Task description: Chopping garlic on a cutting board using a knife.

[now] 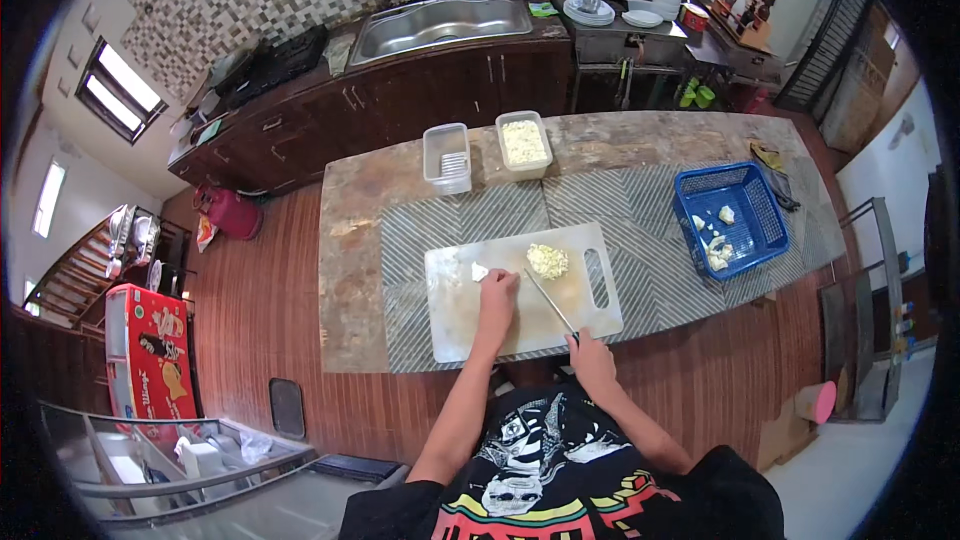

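My right hand (594, 361) grips the dark handle of a kitchen knife (552, 304). The blade slants up and left across a white plastic cutting board (454, 322), its tip beside a heap of finely chopped pale-yellow food (547, 261). On the board's left half, my left hand (498, 291) rests with its fingers bent downward. A small white piece (479, 271) lies just beyond those fingertips. Whether the fingers pinch anything is hidden from above.
Beyond the board stand a clear plastic container (448, 165) and another container filled with chopped pale food (523, 142). To the right, a blue plastic basket (686, 240) holds several white pieces. Dark items (780, 184) lie beside it. A patterned covering (652, 300) lies over part of the wooden table (352, 262).
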`<state>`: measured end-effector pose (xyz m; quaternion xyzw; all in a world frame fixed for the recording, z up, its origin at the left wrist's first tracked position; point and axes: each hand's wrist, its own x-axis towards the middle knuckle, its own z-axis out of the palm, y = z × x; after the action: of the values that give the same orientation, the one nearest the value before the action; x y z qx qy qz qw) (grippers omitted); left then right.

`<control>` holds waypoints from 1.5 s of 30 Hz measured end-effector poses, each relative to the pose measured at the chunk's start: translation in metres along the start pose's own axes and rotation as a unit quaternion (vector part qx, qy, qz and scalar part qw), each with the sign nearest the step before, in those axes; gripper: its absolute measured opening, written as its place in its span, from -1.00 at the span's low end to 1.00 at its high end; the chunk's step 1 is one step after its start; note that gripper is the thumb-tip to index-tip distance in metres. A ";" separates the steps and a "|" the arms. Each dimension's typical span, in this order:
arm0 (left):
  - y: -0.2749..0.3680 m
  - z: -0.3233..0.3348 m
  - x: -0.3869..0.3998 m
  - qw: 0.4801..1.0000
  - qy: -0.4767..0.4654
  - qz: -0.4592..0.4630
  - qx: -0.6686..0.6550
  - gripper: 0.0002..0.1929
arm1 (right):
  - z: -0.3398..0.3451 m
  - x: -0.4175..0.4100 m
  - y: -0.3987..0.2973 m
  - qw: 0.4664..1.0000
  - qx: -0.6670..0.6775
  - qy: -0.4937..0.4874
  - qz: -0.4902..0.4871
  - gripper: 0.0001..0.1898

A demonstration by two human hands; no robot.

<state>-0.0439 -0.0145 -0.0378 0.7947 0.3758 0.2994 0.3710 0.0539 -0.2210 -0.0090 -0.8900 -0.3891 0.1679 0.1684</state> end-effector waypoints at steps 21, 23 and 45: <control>0.013 0.008 -0.018 0.985 0.145 -0.022 -0.092 -0.86 | -0.009 0.029 -0.005 0.999 -0.007 0.003 -0.042 -0.60; 0.016 0.005 -0.018 0.986 0.136 -0.038 -0.089 -0.85 | -0.013 0.033 -0.002 0.999 0.001 -0.011 -0.043 -0.60; 0.013 0.014 -0.019 0.989 0.138 0.022 0.056 -0.89 | -0.017 0.022 -0.002 0.996 0.054 -0.043 -0.059 -0.63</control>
<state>-0.0389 -0.0412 -0.0382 0.7736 0.4220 0.3924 0.2637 0.0741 -0.2060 0.0029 -0.8471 -0.4379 0.2171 0.2088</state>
